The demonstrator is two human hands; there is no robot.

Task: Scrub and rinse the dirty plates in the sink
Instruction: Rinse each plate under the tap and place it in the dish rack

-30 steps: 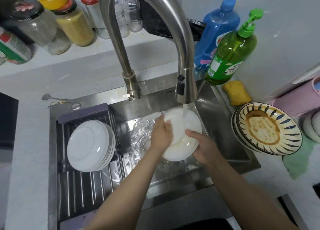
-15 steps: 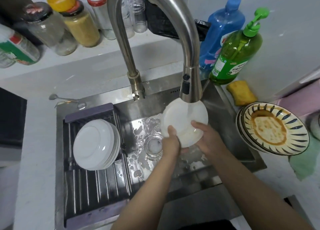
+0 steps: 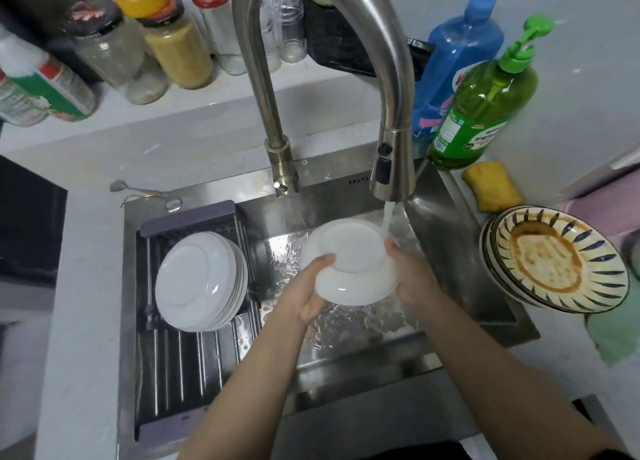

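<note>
A white plate [image 3: 349,259] hangs upside down over the steel sink [image 3: 460,252], its foot ring facing up. My left hand [image 3: 308,293] grips its left rim, thumb on top. My right hand [image 3: 412,276] holds the right rim. Water runs from the faucet [image 3: 393,169] onto the plate's right edge. A stack of striped dirty plates [image 3: 554,265] with brown residue sits on the counter at the right. Clean white plates [image 3: 201,283] lie stacked upside down on the drying rack [image 3: 187,373] at the left.
A green soap bottle [image 3: 485,103], a blue bottle [image 3: 457,61] and a yellow sponge [image 3: 491,186] stand behind the sink's right corner. Jars [image 3: 173,40] line the back ledge. A green cloth [image 3: 620,338] lies at the right edge.
The plate has been turned over from tilted face-up to bottom-up under the stream. My left hand moved from the plate's face to its left rim.
</note>
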